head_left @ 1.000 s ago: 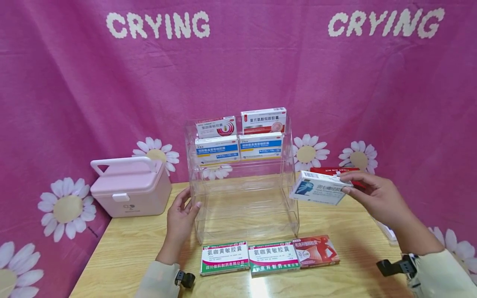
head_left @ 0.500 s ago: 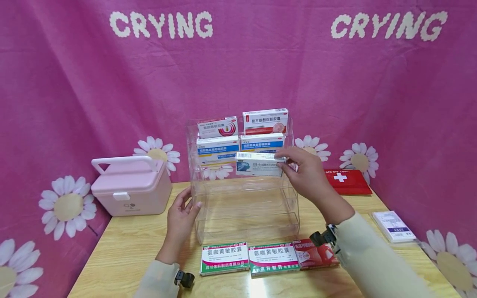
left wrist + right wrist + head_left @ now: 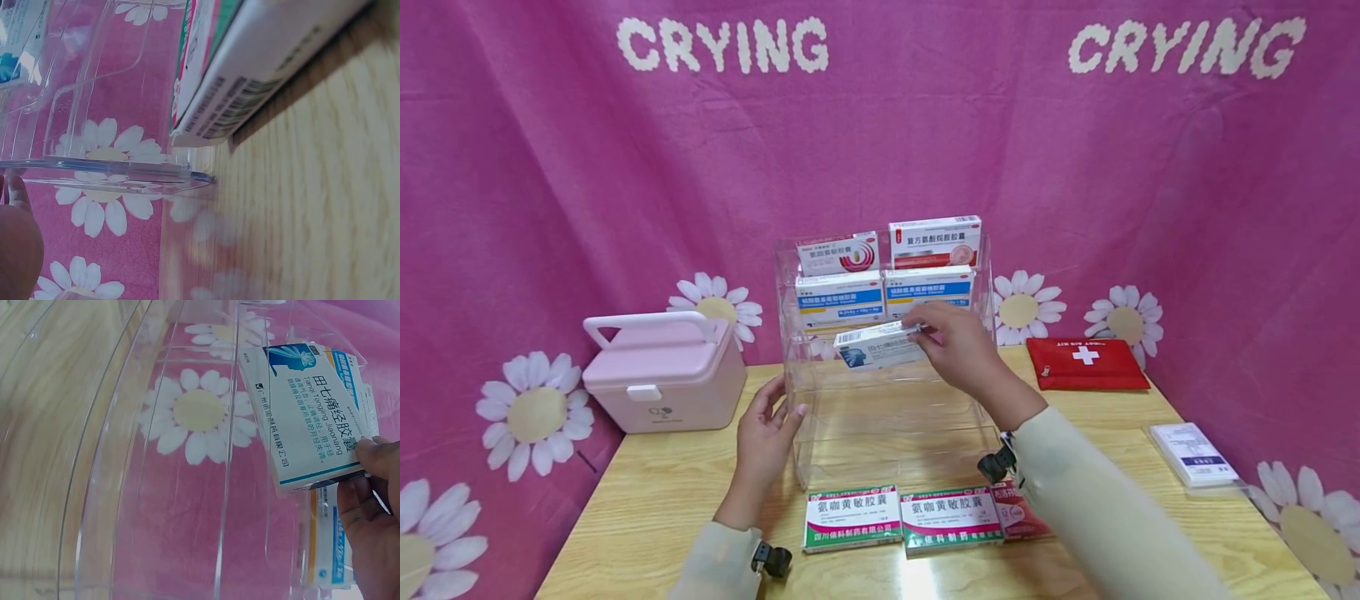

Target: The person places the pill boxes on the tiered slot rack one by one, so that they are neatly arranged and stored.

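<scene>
White carton (image 3: 294,419), teal-striped, tilted: I saw the right hand (image 3: 961,348) pinching its end; the left hand (image 3: 763,437) gripped a clear rack (image 3: 898,444).

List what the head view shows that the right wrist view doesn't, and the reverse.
Head view only: the left hand at the rack's side, the pink case, the red first aid kit and the green-trimmed boxes in front of the rack.

Right wrist view only: the held box's readable Latin lettering, "Tianqi Tongjing Jiaonang", and its teal stripe.

Both: the right hand pinching the held box, the clear rack, blue-and-white boxes, the wooden table and the flowered backdrop.
</scene>
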`<move>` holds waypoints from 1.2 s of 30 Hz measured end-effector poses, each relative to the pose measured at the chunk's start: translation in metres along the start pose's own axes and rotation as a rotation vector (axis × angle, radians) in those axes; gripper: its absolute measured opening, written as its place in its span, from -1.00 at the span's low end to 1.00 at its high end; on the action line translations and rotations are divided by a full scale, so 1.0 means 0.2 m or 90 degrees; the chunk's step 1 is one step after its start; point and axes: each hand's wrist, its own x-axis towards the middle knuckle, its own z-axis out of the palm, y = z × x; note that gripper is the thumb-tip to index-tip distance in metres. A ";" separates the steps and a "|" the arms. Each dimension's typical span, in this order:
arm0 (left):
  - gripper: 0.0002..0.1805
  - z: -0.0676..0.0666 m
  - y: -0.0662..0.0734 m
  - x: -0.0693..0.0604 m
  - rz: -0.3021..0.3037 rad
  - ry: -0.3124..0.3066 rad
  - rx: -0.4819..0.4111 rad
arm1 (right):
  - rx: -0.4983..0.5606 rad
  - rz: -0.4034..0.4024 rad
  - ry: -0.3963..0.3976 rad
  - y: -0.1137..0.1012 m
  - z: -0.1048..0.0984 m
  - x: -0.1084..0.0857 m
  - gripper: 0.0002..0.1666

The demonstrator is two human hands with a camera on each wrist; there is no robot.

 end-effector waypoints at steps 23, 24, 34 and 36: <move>-0.31 0.00 -0.01 0.01 -0.002 -0.002 -0.001 | 0.142 0.071 0.005 -0.02 0.24 0.04 -0.79; -0.32 0.00 -0.01 0.01 0.002 -0.001 0.000 | 0.139 0.075 0.001 -0.03 0.24 0.04 -0.79; -0.33 0.00 -0.01 0.01 -0.007 0.002 0.004 | 0.121 0.088 -0.022 -0.04 0.25 0.02 -0.69; -0.34 0.00 0.00 0.00 -0.016 0.000 0.010 | 0.123 0.091 -0.030 -0.03 0.24 0.01 -0.64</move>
